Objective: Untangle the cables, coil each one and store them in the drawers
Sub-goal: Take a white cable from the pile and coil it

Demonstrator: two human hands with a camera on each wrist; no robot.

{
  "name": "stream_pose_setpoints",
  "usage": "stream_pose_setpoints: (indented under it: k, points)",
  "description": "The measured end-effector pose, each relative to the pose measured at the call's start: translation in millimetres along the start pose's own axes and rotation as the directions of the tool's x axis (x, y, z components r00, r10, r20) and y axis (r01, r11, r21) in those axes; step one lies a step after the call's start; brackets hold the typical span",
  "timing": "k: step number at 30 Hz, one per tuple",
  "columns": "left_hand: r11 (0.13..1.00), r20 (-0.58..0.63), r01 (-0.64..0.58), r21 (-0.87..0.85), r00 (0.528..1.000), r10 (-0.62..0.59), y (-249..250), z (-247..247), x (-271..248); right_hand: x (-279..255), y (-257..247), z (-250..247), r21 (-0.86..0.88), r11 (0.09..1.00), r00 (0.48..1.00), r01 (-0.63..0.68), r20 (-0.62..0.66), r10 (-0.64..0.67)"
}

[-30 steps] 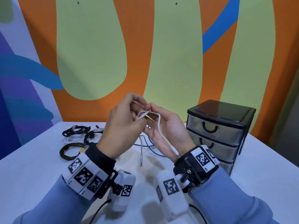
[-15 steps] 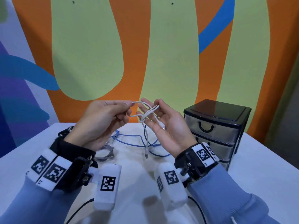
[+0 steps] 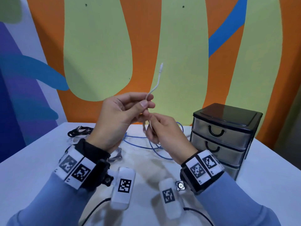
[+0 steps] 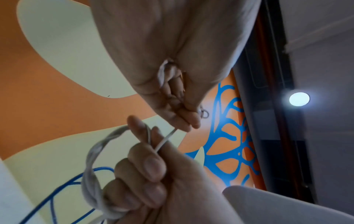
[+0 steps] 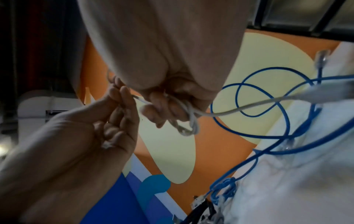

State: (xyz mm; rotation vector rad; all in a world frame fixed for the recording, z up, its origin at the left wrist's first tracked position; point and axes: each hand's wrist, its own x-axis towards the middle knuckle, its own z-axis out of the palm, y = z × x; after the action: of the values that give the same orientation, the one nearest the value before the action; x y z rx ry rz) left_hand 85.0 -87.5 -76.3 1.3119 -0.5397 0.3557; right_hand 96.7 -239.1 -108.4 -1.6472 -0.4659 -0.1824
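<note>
A thin white cable is held up over the table between both hands. My left hand pinches it between thumb and forefinger, and its plug end sticks straight up above the fingers. Just below, my right hand grips the cable's gathered loops in curled fingers. In the right wrist view the loops hang under the right hand's fingers, and a short stretch runs across to the left hand. A black three-drawer unit stands at the right, all drawers closed.
A loose blue cable sprawls on the white table under the hands. Black cables lie bundled at the back left. A grey cable rests by my left wrist. A painted wall backs the table.
The hands held the white loops spread between them; now they are close together. The left hand pinches near one end, which has swung up, and the right hand has dropped lower with the loops.
</note>
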Motion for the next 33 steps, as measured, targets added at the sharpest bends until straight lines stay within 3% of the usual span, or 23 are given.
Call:
stream_pose_setpoints:
  k: [5, 9, 13, 18, 22, 28, 33]
  points:
    - [0.977, -0.111, -0.115, 0.181, 0.984, 0.137, -6, -4, 3, -1, -2, -3, 0.208, 0.96, 0.973, -0.19, 0.169, 0.156]
    - [0.931, -0.125, -0.066, 0.358, 0.985, 0.118, -9, -8, 5, -4, -7, 0, 0.374, 0.887, 0.954, -0.271, 0.229, 0.195]
    - [0.876, -0.036, 0.005, 0.482, 0.999, 0.014, -10, -11, 4, -3, -9, -5, 0.456, 0.872, 0.983, -0.179, 0.113, 0.143]
    - [0.853, 0.176, 0.008, 0.522, 0.977, -0.117, -7, -6, 0, 5, -5, -16, 0.334, 0.942, 0.992, -0.019, -0.108, 0.058]
    - [0.858, 0.166, -0.053, 0.511, 0.985, -0.037, -10, -1, -2, 6, -3, -16, 0.287, 0.957, 0.98, 0.036, -0.199, 0.023]
    - [0.869, 0.12, -0.072, 0.489, 0.993, 0.014, -17, 0, -2, 7, 2, -12, 0.252, 0.966, 0.985, 0.049, -0.174, -0.005]
    - [0.814, 0.1, -0.208, 0.543, 0.978, 0.184, -25, 4, -4, 6, 2, -12, 0.244, 0.969, 0.982, 0.049, -0.19, -0.002]
